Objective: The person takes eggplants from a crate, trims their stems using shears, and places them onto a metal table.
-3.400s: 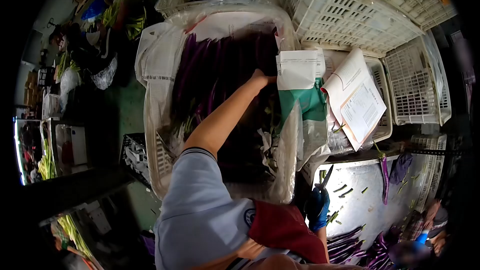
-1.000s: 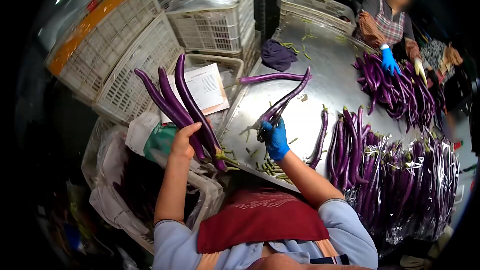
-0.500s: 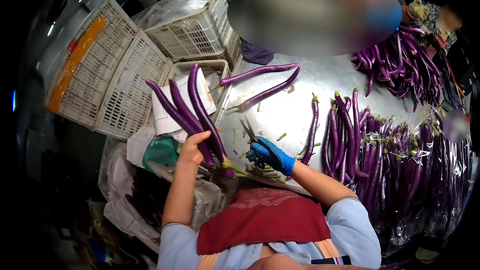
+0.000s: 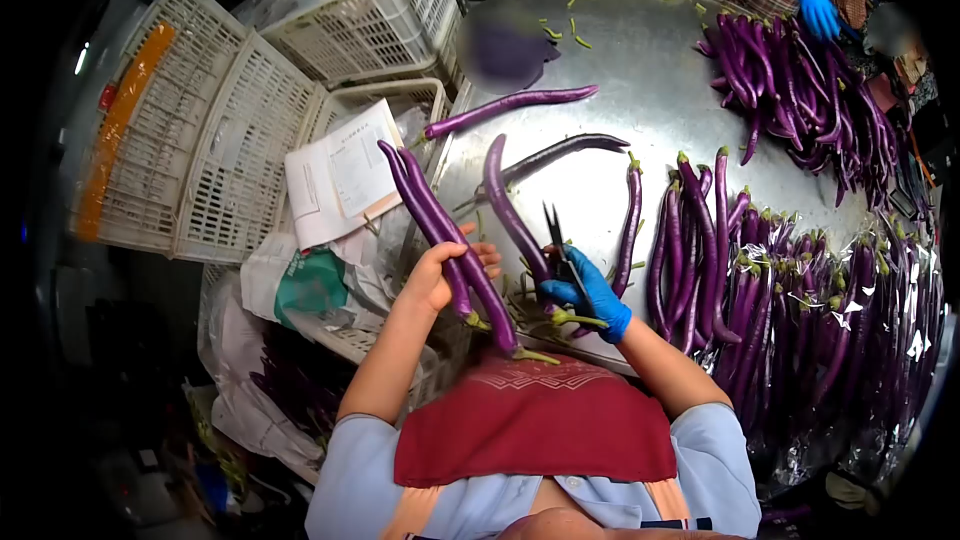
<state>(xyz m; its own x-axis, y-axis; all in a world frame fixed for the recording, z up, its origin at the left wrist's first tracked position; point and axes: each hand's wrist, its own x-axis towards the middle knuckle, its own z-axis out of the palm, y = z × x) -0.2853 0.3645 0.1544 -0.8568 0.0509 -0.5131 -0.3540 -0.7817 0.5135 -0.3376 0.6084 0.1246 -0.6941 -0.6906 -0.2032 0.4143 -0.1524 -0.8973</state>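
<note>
1. Eggplants (image 4: 452,225), two in number, are gripped in the bare left hand (image 4: 432,278), at the near-left corner of the metal table (image 4: 592,205), stems toward the red apron (image 4: 535,425).
2. Another eggplant (image 4: 512,205) is held near its stem by the gloved right hand (image 4: 597,302), in which scissors (image 4: 556,232) are also gripped.
3. Bagged eggplants (image 4: 840,340) are lined up near right.

The metal surface (image 4: 650,80) bears a purple cloth (image 4: 505,52) far left, green scraps (image 4: 582,41) beside it; two single eggplants (image 4: 511,108) lie at left. A loose eggplant pile (image 4: 790,90) lies far right; an unwrapped row (image 4: 708,250) lies near right, beside plastic-wrapped bundles (image 4: 825,330).
</note>
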